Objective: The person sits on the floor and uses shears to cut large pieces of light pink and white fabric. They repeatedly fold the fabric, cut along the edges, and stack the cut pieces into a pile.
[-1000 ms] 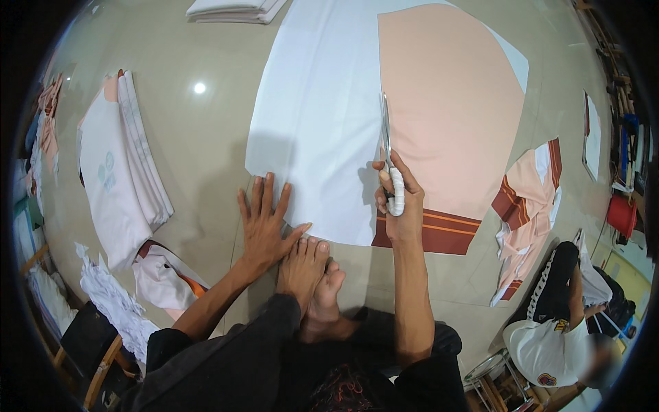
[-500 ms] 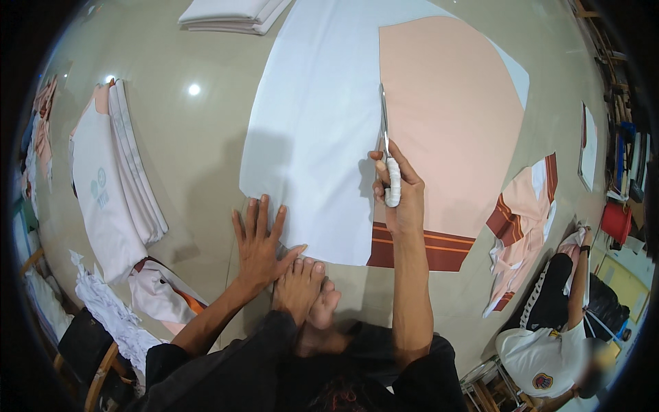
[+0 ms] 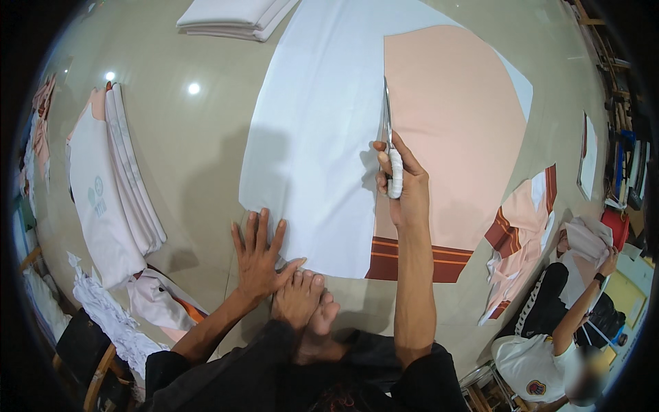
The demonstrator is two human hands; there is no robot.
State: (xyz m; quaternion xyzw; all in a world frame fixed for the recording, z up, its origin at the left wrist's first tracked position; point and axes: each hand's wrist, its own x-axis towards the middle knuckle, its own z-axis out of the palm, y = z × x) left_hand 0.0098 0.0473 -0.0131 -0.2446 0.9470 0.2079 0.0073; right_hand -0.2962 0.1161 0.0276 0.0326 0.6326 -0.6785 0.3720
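Observation:
My right hand point(image 3: 403, 180) is closed round the white-wrapped handles of a pair of scissors point(image 3: 388, 110). Its blades point away from me, lying along the line where white and peach meet. A large white cloth point(image 3: 316, 137) is spread on the floor to the left of them; to the right lies a peach piece point(image 3: 453, 123) with a maroon band point(image 3: 420, 259) and orange stripes at its near end. My left hand point(image 3: 258, 250) rests flat with fingers spread at the white cloth's near left edge, beside my bare feet point(image 3: 300, 296). The scissors' lower blade is hard to see.
Folded white fabric point(image 3: 233, 17) lies at the far left, with a long folded stack point(image 3: 103, 192) nearer. White scraps point(image 3: 113, 323) sit at near left. Peach and maroon offcuts point(image 3: 519, 233) lie on the right, close to a seated person point(image 3: 542, 357) handling pale cloth.
My right hand and the scissors keep nearly the same place along the cloth's dividing line. The person at right has raised an arm, and more pale cloth shows there. The view has shifted slightly.

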